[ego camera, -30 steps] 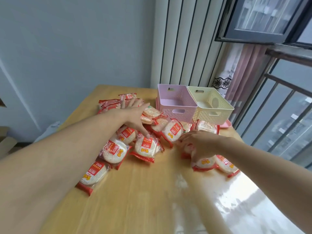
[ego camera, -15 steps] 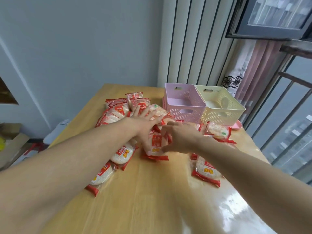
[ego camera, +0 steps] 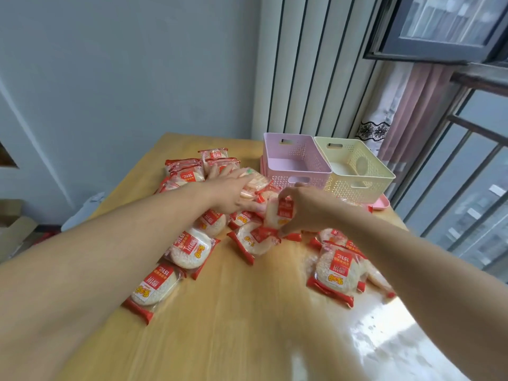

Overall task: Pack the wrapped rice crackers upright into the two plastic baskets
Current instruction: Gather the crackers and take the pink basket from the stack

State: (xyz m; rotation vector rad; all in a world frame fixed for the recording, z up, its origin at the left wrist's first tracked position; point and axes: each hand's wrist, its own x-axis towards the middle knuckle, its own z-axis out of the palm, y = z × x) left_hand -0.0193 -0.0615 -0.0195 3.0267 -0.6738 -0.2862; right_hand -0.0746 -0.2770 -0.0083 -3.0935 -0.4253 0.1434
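Observation:
Several wrapped rice crackers in red-and-clear packets lie scattered flat on the wooden table. My right hand pinches one cracker packet and holds it upright just above the pile. My left hand lies over the packets at the pile's far side, fingers spread on a cracker. A pink basket and a cream basket stand side by side at the far right of the table. No packets show inside either.
A pink lid or tray pokes out under the cream basket. Loose packets lie at near left and near right. The table's right edge runs along a window railing. Cardboard boxes stand on the floor at left.
My right hand has lifted one packet from flat to upright and moved it slightly right. My left hand stays spread on the far packets. The camera has tilted a little.

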